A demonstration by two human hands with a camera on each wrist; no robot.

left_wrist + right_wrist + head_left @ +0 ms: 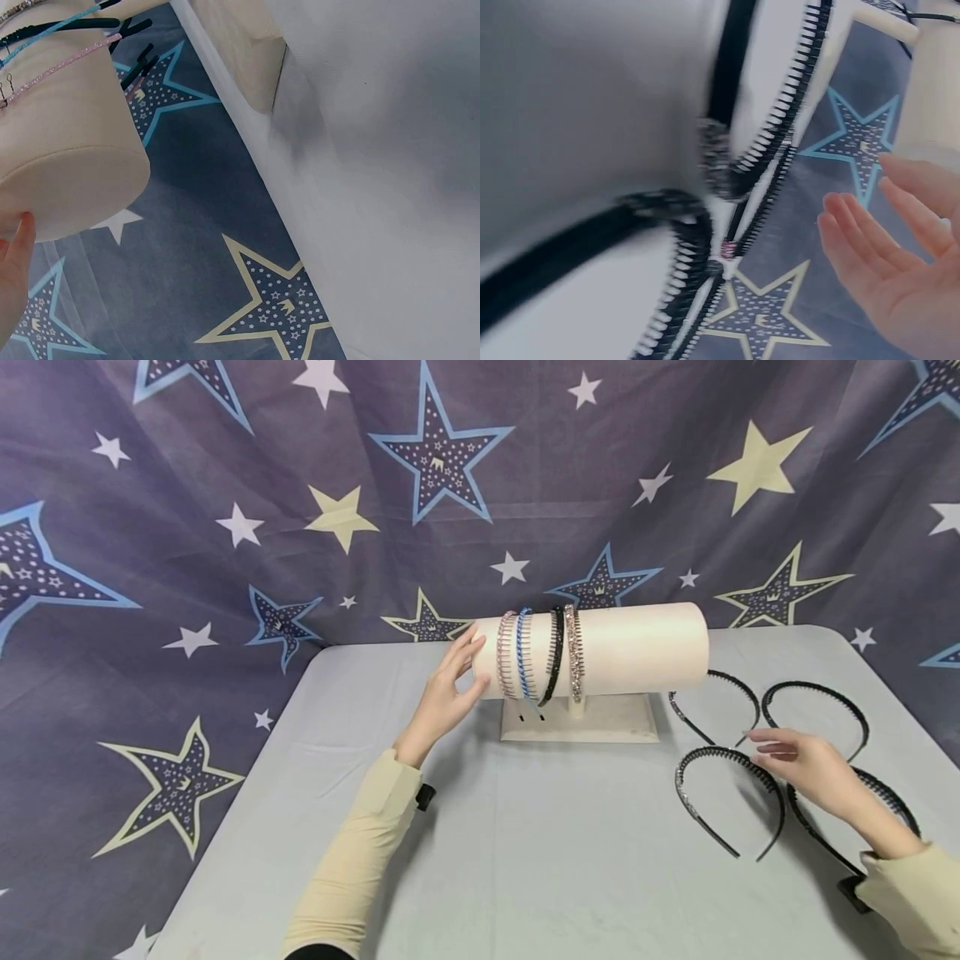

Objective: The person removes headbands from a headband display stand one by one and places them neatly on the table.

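A cream padded cylinder (652,647) lies sideways on a stand with a flat base (615,722). Side by side around its left half sit a pink headband (506,656), a blue headband (521,652), a black headband (557,652) and a glittery rose-gold headband (576,652). My left hand (444,697) touches the cylinder's left end with extended fingers; in the left wrist view a fingertip (26,225) rests against that end face. Above dark toothed headbands on the table, my right hand (813,772) hovers with nothing in it, fingers loosely extended.
Several dark headbands lie at the table's right: a front-left headband (681,781), a front-right headband (892,793) partly behind my right arm, and a back-right headband (817,685). A star-patterned cloth (300,443) hangs behind the pale table (562,860).
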